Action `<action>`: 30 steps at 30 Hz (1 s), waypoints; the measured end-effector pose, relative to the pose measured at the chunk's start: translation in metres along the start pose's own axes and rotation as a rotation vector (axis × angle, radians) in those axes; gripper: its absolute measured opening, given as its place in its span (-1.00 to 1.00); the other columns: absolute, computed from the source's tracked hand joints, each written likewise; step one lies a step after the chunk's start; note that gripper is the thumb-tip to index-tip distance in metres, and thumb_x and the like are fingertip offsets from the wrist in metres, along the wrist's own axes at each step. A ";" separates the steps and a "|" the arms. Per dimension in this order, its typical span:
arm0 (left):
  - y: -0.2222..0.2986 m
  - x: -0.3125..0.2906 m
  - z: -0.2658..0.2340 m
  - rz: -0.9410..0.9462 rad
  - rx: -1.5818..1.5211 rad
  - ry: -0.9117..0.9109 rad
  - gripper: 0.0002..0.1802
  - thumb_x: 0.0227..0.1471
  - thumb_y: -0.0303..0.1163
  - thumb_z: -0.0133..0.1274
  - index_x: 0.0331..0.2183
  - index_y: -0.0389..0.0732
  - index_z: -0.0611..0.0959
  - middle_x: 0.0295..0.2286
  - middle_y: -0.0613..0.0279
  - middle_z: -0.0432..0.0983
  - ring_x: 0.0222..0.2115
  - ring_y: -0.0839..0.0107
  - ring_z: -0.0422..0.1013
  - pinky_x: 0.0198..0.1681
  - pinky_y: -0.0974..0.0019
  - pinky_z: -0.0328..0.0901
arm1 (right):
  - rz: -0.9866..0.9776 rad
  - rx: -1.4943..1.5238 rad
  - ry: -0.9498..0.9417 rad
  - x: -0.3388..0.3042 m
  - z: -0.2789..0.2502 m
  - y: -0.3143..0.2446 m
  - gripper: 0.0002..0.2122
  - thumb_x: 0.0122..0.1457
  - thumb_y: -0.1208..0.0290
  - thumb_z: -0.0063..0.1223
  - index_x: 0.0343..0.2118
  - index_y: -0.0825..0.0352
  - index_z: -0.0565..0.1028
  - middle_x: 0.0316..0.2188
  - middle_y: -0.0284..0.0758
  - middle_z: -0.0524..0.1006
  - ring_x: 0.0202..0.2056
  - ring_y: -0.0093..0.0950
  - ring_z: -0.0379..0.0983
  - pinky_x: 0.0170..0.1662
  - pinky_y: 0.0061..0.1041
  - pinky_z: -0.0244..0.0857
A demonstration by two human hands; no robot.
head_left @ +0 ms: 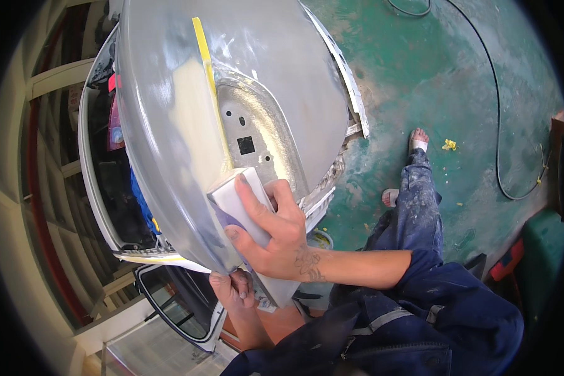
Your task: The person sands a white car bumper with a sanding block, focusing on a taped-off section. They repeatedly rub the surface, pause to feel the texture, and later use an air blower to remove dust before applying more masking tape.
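Right hand [276,235] on sanding block [235,194]

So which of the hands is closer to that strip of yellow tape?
The right hand: it presses a grey sanding block against the panel at the yellow tape's lower end. The left hand grips the panel's bottom edge, farther below.

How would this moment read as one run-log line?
right hand: presses pale rectangular sanding block | left hand: grips grey curved car panel lower edge

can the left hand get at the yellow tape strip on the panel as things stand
Probably not right away: the left hand grips the panel's lower edge, and the yellow tape strip runs well above it.
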State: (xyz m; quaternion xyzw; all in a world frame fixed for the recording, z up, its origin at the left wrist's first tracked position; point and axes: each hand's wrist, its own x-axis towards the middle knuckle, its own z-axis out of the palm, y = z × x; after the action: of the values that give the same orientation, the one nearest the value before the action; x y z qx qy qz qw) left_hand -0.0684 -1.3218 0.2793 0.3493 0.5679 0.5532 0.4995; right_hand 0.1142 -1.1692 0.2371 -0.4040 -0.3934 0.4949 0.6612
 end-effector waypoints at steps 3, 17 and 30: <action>-0.001 0.004 -0.003 0.011 -0.002 -0.030 -0.67 0.40 -0.23 -0.06 -0.05 -0.31 0.53 -0.39 0.15 0.62 -0.87 0.62 0.17 -0.86 0.54 0.02 | 0.018 -0.071 -0.033 0.028 0.002 0.010 -0.47 0.14 0.28 0.28 0.13 0.47 0.52 -0.33 -0.11 0.36 -0.32 -0.27 0.38 -0.22 -0.35 0.33; 0.005 0.001 0.008 -0.040 0.169 0.168 -0.68 0.32 -0.18 0.09 -0.23 -0.29 0.60 -0.47 0.23 0.58 -0.84 0.56 0.20 -0.80 0.49 0.04 | -0.098 -0.159 0.020 0.069 0.011 0.011 -0.42 0.06 0.27 0.33 0.17 0.36 0.52 -0.29 -0.07 0.40 -0.35 -0.21 0.45 -0.27 -0.34 0.41; 0.106 0.098 0.144 0.547 2.132 -0.585 -0.29 0.34 0.13 -0.20 0.25 -0.20 0.47 0.29 0.02 0.29 0.35 -0.06 0.11 0.38 -0.20 -0.06 | 0.499 0.508 0.092 0.086 -0.105 0.068 -0.47 0.36 0.11 0.10 0.17 0.52 0.49 -0.25 -0.39 0.60 -0.25 -0.74 0.40 -0.17 -0.73 0.27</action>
State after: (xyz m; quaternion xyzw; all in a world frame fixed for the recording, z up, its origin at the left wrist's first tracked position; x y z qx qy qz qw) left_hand 0.0275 -1.1730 0.3809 0.8238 0.5154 -0.2237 -0.0760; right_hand 0.2054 -1.0878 0.1462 -0.3321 -0.1167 0.7043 0.6165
